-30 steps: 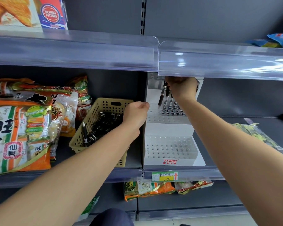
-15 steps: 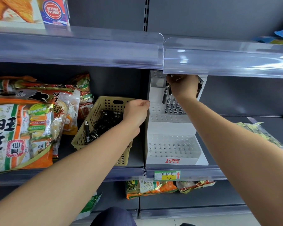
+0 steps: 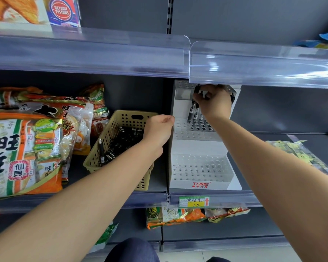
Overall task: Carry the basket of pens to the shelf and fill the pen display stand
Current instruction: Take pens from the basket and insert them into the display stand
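- Far left: snack bags (image 3: 27, 148) fill the left of the middle shelf. They are not part of the task, and I treat them only as the limit on the basket's left side.
- Basket (image 3: 95, 163): this tan perforated basket stands on the shelf between the snack bags and the display stand, just beside the stand. I judge this placement keeps each reach short. The carry step looks complete.
- Loose pens (image 3: 121, 140): the black stock lies heaped in the basket, with one pen (image 3: 101, 150) leaning on the near-left wall.
- Left hand (image 3: 159, 129): it is positioned over the basket's right rim, against the stand's left edge. The fingers are curled into a fist, and I cannot tell whether they enclose anything. It may be bracing the stand.
- Display stand (image 3: 199, 183): this white tiered unit stands upright on the shelf. The near lower tier shows only vacant holes.
- Seated pens (image 3: 194, 114): a few occupy the far upper tier, so filling has begun at the far side and most holes remain open.
- Right hand (image 3: 214, 103): it is raised just under the clear shelf rail (image 3: 254, 69). The fingers grip the held pens (image 3: 201, 93) by their tops, probably so the tips can drop into the holes.
- Far right: flat packets (image 3: 295, 154) lie well apart from the stand.
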Motion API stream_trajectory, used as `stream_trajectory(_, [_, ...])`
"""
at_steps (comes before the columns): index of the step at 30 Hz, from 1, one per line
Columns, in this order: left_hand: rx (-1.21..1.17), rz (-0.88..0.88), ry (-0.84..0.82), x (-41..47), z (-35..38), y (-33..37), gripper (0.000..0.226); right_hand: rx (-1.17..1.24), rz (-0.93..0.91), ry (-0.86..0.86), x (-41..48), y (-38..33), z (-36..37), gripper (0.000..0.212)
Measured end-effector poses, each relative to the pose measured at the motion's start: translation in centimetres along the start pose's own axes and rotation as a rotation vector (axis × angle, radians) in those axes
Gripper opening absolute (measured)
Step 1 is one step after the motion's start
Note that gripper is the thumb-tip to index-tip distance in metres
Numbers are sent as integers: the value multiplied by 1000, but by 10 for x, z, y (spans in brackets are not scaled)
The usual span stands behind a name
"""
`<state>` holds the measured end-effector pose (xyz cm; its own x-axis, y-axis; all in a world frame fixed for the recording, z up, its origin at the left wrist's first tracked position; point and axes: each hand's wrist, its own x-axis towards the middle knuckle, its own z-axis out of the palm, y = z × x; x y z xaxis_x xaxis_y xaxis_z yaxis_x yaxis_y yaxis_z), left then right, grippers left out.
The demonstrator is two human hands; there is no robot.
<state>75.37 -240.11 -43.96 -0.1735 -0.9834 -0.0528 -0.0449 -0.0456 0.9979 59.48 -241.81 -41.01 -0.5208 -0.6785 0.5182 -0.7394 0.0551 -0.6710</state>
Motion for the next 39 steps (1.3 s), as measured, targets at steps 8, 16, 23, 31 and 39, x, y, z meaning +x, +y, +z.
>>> stream_trajectory(8, [-2,-5,-2,0,-2,-1,26,-56,-33,5,2,3,3,16])
stream_trajectory(16, [-5,-10,-1,0,-3,-1,26,-93,-39,-42,-2,1,0,27])
stream_trajectory(23, [-13,-12,-9,-2,-3,0,27,-65,-21,-76,-3,1,-1,34])
stream_trajectory(31, [-6,-1,-12,-3,0,2,26,-124,13,-58,1,1,-8,30])
stream_trajectory(39, [-6,10,-23,-2,-1,4,26,-64,69,-29,5,-4,-14,30])
